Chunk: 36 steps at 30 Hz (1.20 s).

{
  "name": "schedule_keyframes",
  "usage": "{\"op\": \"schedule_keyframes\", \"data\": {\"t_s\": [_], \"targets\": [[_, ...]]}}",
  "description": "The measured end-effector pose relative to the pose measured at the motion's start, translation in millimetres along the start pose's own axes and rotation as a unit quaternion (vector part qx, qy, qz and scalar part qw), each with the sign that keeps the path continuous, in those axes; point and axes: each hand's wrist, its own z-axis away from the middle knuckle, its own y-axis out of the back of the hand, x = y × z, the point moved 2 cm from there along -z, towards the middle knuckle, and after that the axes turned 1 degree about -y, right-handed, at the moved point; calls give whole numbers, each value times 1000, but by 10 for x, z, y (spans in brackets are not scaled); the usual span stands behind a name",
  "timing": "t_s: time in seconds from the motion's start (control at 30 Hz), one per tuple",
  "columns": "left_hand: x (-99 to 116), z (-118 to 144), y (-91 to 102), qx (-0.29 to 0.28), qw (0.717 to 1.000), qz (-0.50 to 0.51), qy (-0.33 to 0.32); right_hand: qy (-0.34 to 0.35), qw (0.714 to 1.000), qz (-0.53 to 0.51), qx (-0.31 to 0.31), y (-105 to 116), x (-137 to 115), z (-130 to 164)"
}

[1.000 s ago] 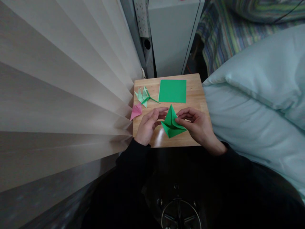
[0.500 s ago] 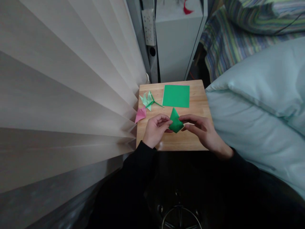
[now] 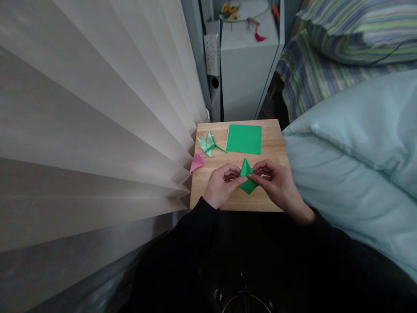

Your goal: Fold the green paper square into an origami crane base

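Observation:
A piece of green origami paper (image 3: 248,186), folded into a narrow diamond, is held between both hands above the front half of a small wooden table (image 3: 273,139). My left hand (image 3: 223,183) pinches its left edge, thumb on top and the other fingers curled behind. From the right, my right hand (image 3: 275,182) grips it, with the thumb pressed on the middle of the folded face. Behind the hands lies a flat stack of green square paper (image 3: 244,139). At the table's left are a pale green folded paper figure (image 3: 206,143) and a pink folded paper piece (image 3: 197,161).
A pleated pale curtain (image 3: 130,108) hangs along the table's left side. To the right is a bed with a light blue quilt (image 3: 352,130) and a striped pillow (image 3: 365,32). A grey cabinet (image 3: 247,78) stands behind the table, beside a white power strip (image 3: 212,54).
My right thumb and fingers have closed on the paper's right side, where they were looser before. The view has tilted up slightly, showing more of the cabinet top.

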Motion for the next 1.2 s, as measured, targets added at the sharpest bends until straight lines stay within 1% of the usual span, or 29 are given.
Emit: {"op": "schedule_keyframes", "data": {"t_s": [0.1,0.2,0.27,0.33,0.37,0.47,0.57,0.67,0.73,0.83,0.97,1.07,1.2], "targets": [[-3,-4,-1,3,1000,-10,-3,-38,999,-24,-2,-9,4,-16],[12,-12,6,-4,1000,-13,6,-84,993,-63,-45,-25,22,-30],[16,-24,10,-12,1000,-27,10,-91,992,-59,-61,-35,36,-31],[13,-39,13,-8,999,-36,0,-67,996,-28,-56,-45,44,-24],[12,-46,16,4,999,-33,-9,-49,997,-5,-57,-53,44,-16],[1,-59,14,20,999,-34,-19,-1,994,76,-75,-86,21,26],[-11,-67,6,6,999,-48,-15,22,986,138,-88,-95,-10,59],[-17,-78,12,-14,999,-41,-12,40,980,169,-93,-62,-6,41],[-9,-85,25,-27,999,-21,-15,39,982,157,-93,-13,24,-2],[20,-96,55,-31,999,-3,-23,18,992,89,-89,76,66,-81],[59,-112,87,-34,999,16,-9,34,996,42,-64,154,10,-135],[89,-113,91,-45,999,24,-6,35,998,23,-49,154,-66,-120],[123,-98,88,-43,999,6,-19,-3,998,11,-61,107,-111,-78]]}}
